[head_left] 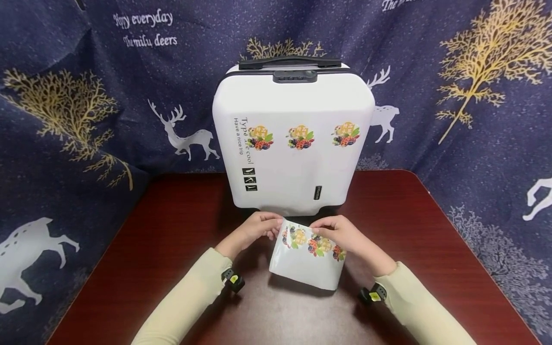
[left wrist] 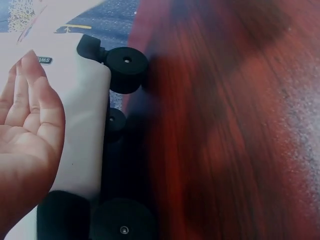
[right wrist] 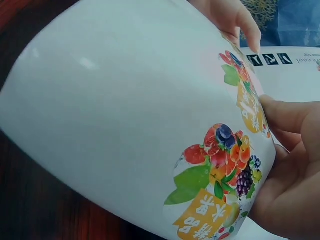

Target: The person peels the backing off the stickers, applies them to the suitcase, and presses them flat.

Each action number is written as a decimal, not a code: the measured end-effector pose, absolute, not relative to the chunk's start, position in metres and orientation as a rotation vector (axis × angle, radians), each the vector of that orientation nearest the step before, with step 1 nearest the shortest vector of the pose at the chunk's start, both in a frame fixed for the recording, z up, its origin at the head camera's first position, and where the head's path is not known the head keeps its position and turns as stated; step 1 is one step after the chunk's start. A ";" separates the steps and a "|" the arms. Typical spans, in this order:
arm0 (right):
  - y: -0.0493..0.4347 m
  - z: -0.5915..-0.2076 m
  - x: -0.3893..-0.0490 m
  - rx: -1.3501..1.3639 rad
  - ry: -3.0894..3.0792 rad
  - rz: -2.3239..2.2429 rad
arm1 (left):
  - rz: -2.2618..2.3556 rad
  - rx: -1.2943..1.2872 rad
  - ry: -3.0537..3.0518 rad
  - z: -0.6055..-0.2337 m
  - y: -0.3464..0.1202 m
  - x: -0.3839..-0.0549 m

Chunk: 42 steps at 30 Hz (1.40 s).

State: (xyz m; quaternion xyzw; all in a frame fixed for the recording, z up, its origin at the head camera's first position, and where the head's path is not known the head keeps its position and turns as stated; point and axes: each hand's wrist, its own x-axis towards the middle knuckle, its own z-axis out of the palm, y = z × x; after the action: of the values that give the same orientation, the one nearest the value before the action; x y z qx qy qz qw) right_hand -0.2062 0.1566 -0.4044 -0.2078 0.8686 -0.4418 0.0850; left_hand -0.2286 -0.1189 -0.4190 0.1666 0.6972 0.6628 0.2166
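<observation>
A white sticker sheet [head_left: 302,274] with fruit stickers along its far edge is held up over the table, bowed and tilted. My left hand [head_left: 260,226] pinches its far left corner between thumb and fingers. Along the far edge, my right hand [head_left: 342,233] pinches the sheet near a fruit sticker [right wrist: 222,162], which fills part of the right wrist view. Just beyond both hands stands a white suitcase [head_left: 289,177]. Three fruit stickers run in a row across its front, the left one [head_left: 260,138] overlapping the printed lettering.
The suitcase stands on a dark red wooden table [head_left: 172,230], its black wheels [left wrist: 126,70] showing in the left wrist view. A black handle [head_left: 290,62] tops it. Behind hangs a dark blue cloth [head_left: 181,86] with deer and gold trees.
</observation>
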 end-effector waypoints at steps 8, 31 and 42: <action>0.148 -0.408 -0.215 -0.673 2.556 -1.197 | 1.712 0.363 2.023 -0.427 -0.125 -0.231; 0.118 -0.439 -0.244 -0.745 2.628 -0.913 | 1.560 0.228 2.131 -0.462 -0.148 -0.239; 0.102 -0.454 -0.242 -0.695 2.622 -0.939 | 1.542 0.167 2.116 -0.472 -0.159 -0.239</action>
State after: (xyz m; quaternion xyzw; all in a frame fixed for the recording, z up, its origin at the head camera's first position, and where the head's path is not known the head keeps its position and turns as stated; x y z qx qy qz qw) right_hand -0.2422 0.1022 -0.4543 -0.2398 0.9051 -0.3241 0.1351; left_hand -0.2386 -0.1594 -0.4723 0.0615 0.7796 0.5682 0.2562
